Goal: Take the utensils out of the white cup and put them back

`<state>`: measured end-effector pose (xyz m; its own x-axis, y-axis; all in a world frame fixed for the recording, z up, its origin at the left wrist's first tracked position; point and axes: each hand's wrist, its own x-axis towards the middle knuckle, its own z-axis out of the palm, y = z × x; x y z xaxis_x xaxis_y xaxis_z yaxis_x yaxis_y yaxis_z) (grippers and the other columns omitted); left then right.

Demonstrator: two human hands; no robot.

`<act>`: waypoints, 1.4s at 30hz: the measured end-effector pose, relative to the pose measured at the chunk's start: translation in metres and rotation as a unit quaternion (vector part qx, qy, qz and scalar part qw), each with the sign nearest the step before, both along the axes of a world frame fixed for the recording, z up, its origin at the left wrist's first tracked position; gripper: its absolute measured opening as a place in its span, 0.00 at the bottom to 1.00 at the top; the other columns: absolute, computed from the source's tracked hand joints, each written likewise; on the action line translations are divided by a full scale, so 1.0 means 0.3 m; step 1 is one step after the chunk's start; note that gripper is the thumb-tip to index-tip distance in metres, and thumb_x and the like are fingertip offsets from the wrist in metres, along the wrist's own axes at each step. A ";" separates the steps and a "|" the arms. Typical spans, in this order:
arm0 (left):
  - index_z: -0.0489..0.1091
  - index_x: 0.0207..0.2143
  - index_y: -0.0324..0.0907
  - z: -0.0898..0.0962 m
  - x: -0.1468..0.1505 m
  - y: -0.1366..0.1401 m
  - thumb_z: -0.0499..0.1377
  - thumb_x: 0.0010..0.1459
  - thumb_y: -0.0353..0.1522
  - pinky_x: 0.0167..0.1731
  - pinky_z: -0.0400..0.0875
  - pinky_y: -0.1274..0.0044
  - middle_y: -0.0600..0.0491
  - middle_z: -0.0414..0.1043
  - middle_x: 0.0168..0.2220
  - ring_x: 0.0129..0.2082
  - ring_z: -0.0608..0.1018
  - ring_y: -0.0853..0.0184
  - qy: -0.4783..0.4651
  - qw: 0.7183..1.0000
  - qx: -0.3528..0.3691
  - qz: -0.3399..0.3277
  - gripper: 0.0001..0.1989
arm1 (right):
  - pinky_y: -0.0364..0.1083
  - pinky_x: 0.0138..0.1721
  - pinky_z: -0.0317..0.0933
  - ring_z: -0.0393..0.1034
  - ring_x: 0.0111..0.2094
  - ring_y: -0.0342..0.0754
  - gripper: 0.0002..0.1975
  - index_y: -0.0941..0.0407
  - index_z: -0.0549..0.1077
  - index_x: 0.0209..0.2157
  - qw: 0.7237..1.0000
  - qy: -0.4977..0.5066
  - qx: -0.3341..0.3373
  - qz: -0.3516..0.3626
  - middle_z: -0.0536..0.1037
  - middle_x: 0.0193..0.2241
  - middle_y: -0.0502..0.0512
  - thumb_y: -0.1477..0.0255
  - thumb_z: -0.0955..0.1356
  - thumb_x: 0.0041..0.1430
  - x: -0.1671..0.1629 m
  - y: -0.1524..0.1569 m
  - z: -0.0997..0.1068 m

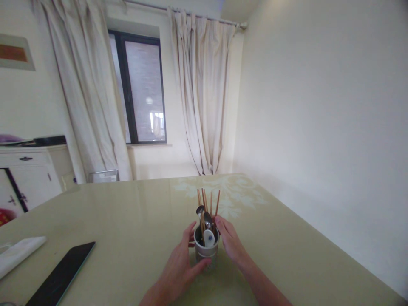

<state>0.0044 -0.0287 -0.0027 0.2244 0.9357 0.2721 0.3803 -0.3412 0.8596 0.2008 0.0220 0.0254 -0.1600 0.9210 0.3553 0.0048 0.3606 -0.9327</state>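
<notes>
One utensil cup (pixel 204 253), nearer the table's (pixel 127 221) right edge than its left, props spoons (pixel 208 239) and chopsticks (pixel 218 202) roughly upright; left hand (pixel 181 257) wraps its wall, seemingly to steady it, while right hand (pixel 232 243) bends beside the chopsticks, whether pinching one I cannot tell.

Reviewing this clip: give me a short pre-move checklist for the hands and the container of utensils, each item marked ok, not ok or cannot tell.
1. Container upright on the table: ok.
2. Left hand steadying the container: ok, fingers at its left side, thumb across its front.
3. Right hand gripping a chopstick: cannot tell; its fingertips are by the rim and chopsticks, contact unclear.
4. White spoon inside the container: ok, its bowl end shows at the rim.
5. Black flat object apart from both hands: ok, it lies off to the left.
</notes>
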 end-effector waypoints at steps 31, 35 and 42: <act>0.61 0.67 0.40 -0.115 -0.047 0.069 0.62 0.59 0.37 0.68 0.63 0.56 0.39 0.72 0.64 0.64 0.74 0.53 0.110 0.992 0.012 0.058 0.35 | 0.60 0.53 0.70 0.78 0.46 0.60 0.32 0.56 0.67 0.54 0.980 -0.066 0.032 -0.184 0.82 0.46 0.62 0.63 0.76 0.49 0.114 0.103 -0.046; 0.61 0.67 0.43 -0.111 -0.048 0.070 0.60 0.60 0.39 0.67 0.64 0.54 0.40 0.73 0.62 0.63 0.75 0.53 0.108 0.992 0.026 0.055 0.33 | 0.64 0.54 0.68 0.77 0.49 0.63 0.36 0.58 0.67 0.56 0.953 -0.048 0.047 -0.296 0.80 0.49 0.67 0.58 0.75 0.47 0.252 0.188 -0.079; 0.61 0.67 0.43 -0.122 -0.051 0.067 0.59 0.62 0.39 0.68 0.63 0.55 0.40 0.72 0.64 0.64 0.74 0.54 0.127 0.990 0.029 0.047 0.31 | 0.64 0.61 0.62 0.71 0.59 0.69 0.45 0.59 0.63 0.64 0.884 -0.110 0.028 -0.453 0.74 0.61 0.74 0.57 0.72 0.46 0.407 0.248 -0.110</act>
